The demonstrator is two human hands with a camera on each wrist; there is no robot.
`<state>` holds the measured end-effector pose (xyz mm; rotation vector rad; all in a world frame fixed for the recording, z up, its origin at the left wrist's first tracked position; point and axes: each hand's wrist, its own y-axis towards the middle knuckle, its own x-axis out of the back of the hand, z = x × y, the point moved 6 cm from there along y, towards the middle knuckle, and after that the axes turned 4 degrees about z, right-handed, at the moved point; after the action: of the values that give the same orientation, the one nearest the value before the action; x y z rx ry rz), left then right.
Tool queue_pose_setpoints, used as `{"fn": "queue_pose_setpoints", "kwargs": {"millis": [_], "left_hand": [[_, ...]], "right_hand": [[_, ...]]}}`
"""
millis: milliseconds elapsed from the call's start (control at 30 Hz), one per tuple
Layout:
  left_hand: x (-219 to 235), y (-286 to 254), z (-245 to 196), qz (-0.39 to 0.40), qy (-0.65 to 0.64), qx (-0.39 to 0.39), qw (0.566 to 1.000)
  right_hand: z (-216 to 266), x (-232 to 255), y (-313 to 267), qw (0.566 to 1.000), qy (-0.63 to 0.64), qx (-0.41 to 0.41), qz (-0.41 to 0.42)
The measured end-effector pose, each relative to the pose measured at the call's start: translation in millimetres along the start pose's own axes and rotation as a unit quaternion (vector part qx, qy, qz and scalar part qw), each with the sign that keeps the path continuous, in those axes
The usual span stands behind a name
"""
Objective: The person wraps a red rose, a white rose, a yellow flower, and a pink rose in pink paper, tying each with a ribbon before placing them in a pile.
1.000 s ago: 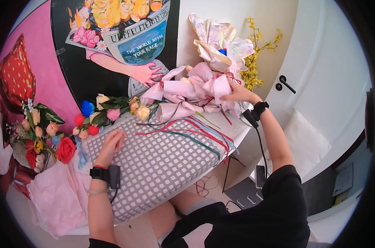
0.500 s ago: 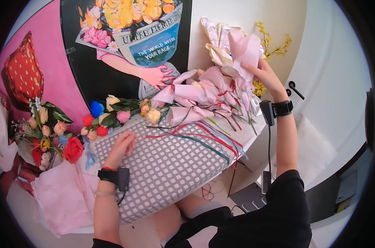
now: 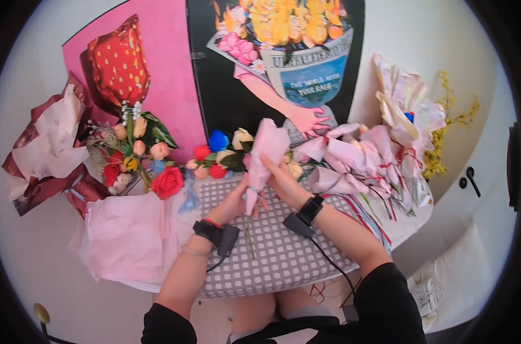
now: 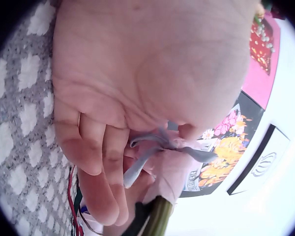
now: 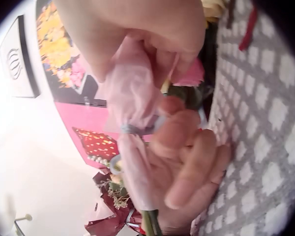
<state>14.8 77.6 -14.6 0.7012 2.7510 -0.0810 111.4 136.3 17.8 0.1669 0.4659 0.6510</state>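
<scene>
A small bouquet (image 3: 266,150) wrapped in pink paper stands upright between my two hands in the head view. A blue-grey ribbon (image 4: 173,143) is tied round its narrow waist, and green stems (image 4: 160,216) stick out below. My right hand (image 3: 279,176) grips the upper wrap from the right side. My left hand (image 3: 233,200) curls round the lower wrap, its fingertips showing past the paper's right side. In the right wrist view, the left fingers (image 5: 189,162) lie loosely bent beside the ribbon knot. The flower heads are hidden inside the paper.
Several pink-wrapped bouquets (image 3: 358,160) are piled at the right. Loose ribbons (image 3: 364,221) lie by the table's right edge. A pink paper stack (image 3: 125,235) is at the left, with a red rose (image 3: 167,182) and other flowers behind. Grey checked cloth (image 3: 283,252) covers the table.
My right hand has left the pile at the right with a pink bouquet and brought it to the middle. My left hand has come up to it. The view has turned left.
</scene>
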Motion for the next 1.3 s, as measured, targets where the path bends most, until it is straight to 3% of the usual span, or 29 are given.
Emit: {"fn": "queue_pose_setpoints", "kwargs": {"millis": [100,167,233,333,367,433,533,633,700,867,1000,1067,1200,1267,1300], "left_hand": [[6,5,0,-0.008,0.009,-0.001,1.000],[12,6,3,-0.078,0.004,0.008,0.997],[10,4,-1,-0.090,-0.016,0.002,0.996],[12,1,-4,-0.111,0.031,-0.008,0.993],[11,1,-3,-0.113,0.027,-0.007,0.993],[13,2,-12,-0.156,0.154,-0.056,0.974],[8,1,-17,-0.172,0.174,-0.102,0.964],[21,0,-11,-0.171,0.105,-0.077,0.977],[19,0,-17,-0.167,0.138,-0.106,0.971],[27,0,-23,-0.216,0.286,-0.170,0.918],[34,-2,-21,-0.255,0.302,-0.168,0.903],[32,-3,-27,-0.284,0.364,-0.224,0.858],[25,-6,-30,-0.252,0.320,-0.200,0.891],[27,-1,-14,-0.183,0.112,-0.088,0.973],[29,-1,-15,-0.182,0.110,-0.088,0.973]], "right_hand": [[-24,4,-1,0.992,0.090,-0.068,0.061],[-27,4,-4,0.988,0.094,-0.087,0.084],[-32,-1,-9,0.975,0.127,-0.123,0.137],[-37,1,-8,0.980,0.092,-0.112,0.140],[-40,2,-8,0.979,0.093,-0.116,0.139],[-42,6,-7,0.984,0.060,-0.104,0.132],[-44,8,-4,0.981,0.090,-0.120,0.120],[-36,7,-6,0.980,0.107,-0.121,0.118],[-30,2,-9,0.981,0.111,-0.117,0.110],[-34,9,-8,0.990,0.091,-0.093,0.062],[-33,13,-11,0.990,0.102,-0.087,0.034],[-35,15,-11,0.988,0.119,-0.094,0.031],[-32,12,-12,0.984,0.141,-0.105,0.035],[-26,6,-16,0.976,0.173,-0.128,0.043],[-24,5,-16,0.976,0.172,-0.129,0.042]]}}
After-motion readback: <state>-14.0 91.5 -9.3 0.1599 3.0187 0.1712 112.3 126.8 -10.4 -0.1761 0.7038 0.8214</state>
